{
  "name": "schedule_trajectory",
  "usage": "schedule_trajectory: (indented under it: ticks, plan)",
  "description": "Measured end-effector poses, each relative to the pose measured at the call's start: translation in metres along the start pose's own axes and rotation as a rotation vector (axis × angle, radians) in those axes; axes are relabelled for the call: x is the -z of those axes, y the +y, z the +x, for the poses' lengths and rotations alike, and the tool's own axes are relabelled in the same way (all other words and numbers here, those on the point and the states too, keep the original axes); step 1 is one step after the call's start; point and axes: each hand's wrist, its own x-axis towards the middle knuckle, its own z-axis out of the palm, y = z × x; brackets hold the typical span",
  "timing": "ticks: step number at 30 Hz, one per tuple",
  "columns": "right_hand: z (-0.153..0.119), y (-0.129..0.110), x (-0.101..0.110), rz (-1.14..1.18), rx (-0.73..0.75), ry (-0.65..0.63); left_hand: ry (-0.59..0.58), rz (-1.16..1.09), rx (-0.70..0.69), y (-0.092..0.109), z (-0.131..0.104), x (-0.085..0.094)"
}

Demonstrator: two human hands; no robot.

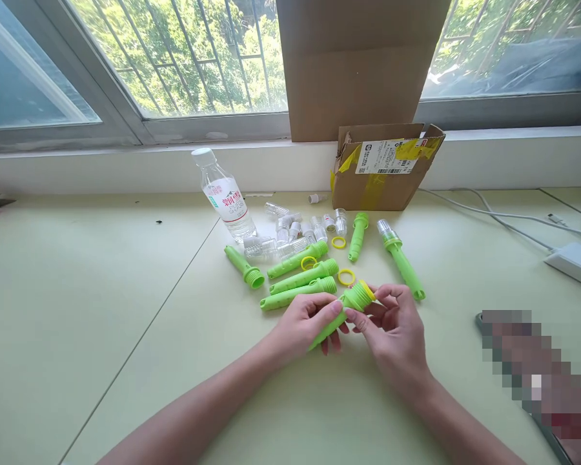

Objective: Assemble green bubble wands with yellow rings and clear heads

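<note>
My left hand (310,318) is closed around a green plastic tube (356,298) with a threaded mouth, tilted up to the right. A yellow ring (367,290) sits at the tube's mouth. The fingers of my right hand (392,326) are bent against the threaded end and the ring. Just beyond my hands lie several more green tubes (300,294), and two loose yellow rings (346,278) are near them. Behind these is a cluster of clear plastic caps (290,248). One green tube with a clear cap fitted (401,258) rests to the right.
A clear water bottle (225,197) stands at the back left of the table (91,310). An open cardboard box (387,168) is by the window. White cables lead to a power strip (576,265) at right. A blurred-out phone-like slab (527,381) lies front right.
</note>
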Motion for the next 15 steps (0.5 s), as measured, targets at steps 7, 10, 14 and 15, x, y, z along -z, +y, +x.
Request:
schedule_trajectory:
  ticks: [7, 10, 14, 15]
  plan:
    - [0.007, -0.001, 0.005, -0.063, 0.044, 0.214, 0.332, 0.364, -0.251, -0.008, 0.000, -0.007]
    - [0.010, -0.003, 0.007, -0.024, 0.039, 0.226, 0.380, 0.447, -0.311, -0.011, 0.000, -0.009]
    - [0.010, -0.004, 0.006, -0.003, 0.039, 0.221, 0.371, 0.442, -0.307, -0.011, -0.003, -0.010]
    - [0.010, -0.004, 0.006, -0.002, 0.032, 0.207, 0.369, 0.428, -0.294, -0.011, -0.004, -0.010]
